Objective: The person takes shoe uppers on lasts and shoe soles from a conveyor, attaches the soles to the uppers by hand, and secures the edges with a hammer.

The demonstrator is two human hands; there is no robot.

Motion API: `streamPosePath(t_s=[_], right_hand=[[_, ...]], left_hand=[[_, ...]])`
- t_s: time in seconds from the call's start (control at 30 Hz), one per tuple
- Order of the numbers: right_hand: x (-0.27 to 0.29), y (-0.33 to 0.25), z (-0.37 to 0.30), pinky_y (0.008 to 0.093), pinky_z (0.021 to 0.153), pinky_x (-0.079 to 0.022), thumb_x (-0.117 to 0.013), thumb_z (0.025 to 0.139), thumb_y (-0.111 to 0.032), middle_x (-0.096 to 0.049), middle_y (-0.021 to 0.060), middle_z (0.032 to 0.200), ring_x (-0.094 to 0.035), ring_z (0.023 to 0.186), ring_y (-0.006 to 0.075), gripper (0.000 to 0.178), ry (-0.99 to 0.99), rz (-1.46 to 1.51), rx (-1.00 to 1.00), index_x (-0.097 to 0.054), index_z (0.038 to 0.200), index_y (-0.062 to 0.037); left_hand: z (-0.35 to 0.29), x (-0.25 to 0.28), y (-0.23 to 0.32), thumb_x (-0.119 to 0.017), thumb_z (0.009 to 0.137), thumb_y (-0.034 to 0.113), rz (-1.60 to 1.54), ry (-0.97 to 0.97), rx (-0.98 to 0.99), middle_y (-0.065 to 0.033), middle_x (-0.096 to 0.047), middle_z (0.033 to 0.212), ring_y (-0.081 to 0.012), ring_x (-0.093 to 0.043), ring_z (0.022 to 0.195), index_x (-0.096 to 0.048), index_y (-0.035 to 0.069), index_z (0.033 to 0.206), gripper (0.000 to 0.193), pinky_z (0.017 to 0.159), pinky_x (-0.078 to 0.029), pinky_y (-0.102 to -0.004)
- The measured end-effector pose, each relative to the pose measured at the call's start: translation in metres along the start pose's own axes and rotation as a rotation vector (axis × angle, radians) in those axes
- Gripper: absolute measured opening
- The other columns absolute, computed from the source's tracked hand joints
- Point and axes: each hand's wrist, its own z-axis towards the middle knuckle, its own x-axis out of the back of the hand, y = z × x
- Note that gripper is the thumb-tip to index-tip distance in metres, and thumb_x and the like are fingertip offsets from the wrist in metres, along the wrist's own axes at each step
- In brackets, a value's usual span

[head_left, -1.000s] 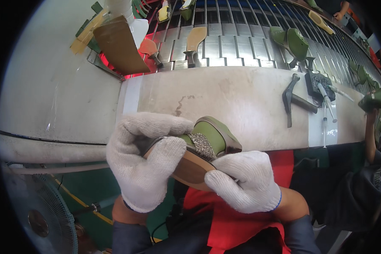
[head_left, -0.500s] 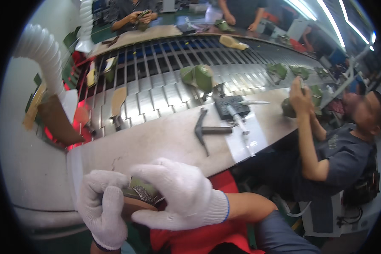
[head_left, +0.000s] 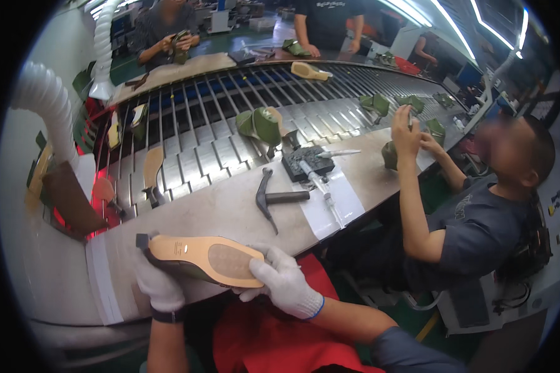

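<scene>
A high-heeled shoe (head_left: 208,256) is turned with its tan sole up, showing a lighter-edged brown oval patch and a dark heel tip at the left. My right hand (head_left: 285,283), in a white knit glove, is closed on its toe end, the thumb lying on the sole. At the heel end my left hand (head_left: 158,283), gloved too, holds the shoe from below; its fingers are mostly hidden. Beyond the shoe, a hammer (head_left: 284,197) rests on the pale bench (head_left: 221,214). A syringe-like white tube (head_left: 317,183) leans across a dark block (head_left: 305,163).
A slatted metal conveyor (head_left: 199,137) runs beyond the bench, carrying a green shoe (head_left: 258,126) and tan soled pieces. White ducts (head_left: 50,93) hang at the left. On the right a co-worker (head_left: 479,230) sits close, hands raised. Other people stand across the conveyor.
The shoe has been turned over and lifted, so its sole now shows. My right hand has moved to grip the toe; my left hand has shifted under the heel end. The view has shifted slightly.
</scene>
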Motion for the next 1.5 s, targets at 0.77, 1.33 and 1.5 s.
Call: streamPosePath(t_s=[0.77, 1.33, 1.5], right_hand=[[-0.037, -0.042, 0.052, 0.0404, 0.062, -0.054, -0.09, 0.07, -0.001, -0.074, 0.0103, 0.09, -0.069, 0.068, 0.0295, 0.057, -0.406, -1.296, 1.26, -0.076, 0.125, -0.0004], [-0.044, -0.023, 0.07, 0.0375, 0.066, -0.058, -0.076, 0.075, -0.008, -0.072, 0.0115, 0.096, -0.071, 0.077, 0.0265, 0.061, -0.402, -1.374, 1.232, -0.071, 0.134, 0.0066], [-0.044, -0.02, 0.072, 0.0377, 0.066, -0.058, -0.075, 0.075, -0.008, -0.072, 0.0124, 0.096, -0.071, 0.077, 0.027, 0.061, -0.409, -1.341, 1.237, -0.07, 0.134, 0.0076]], left_hand=[[0.012, -0.046, 0.035, -0.015, 0.113, 0.074, 0.367, -0.62, -0.137, -0.0134, -0.076, 0.12, -0.0187, -0.071, 0.109, -0.072, -0.004, 0.125, 0.098, 0.103, -0.055, -0.0337], [0.021, -0.041, 0.032, -0.019, 0.116, 0.067, 0.391, -0.767, -0.293, -0.0153, -0.074, 0.114, -0.0232, -0.071, 0.105, -0.077, -0.003, 0.117, 0.091, 0.097, -0.055, -0.0365], [0.022, -0.04, 0.031, -0.022, 0.117, 0.067, 0.381, -0.76, -0.284, -0.0151, -0.074, 0.113, -0.0229, -0.071, 0.102, -0.078, -0.004, 0.116, 0.09, 0.095, -0.055, -0.0362]])
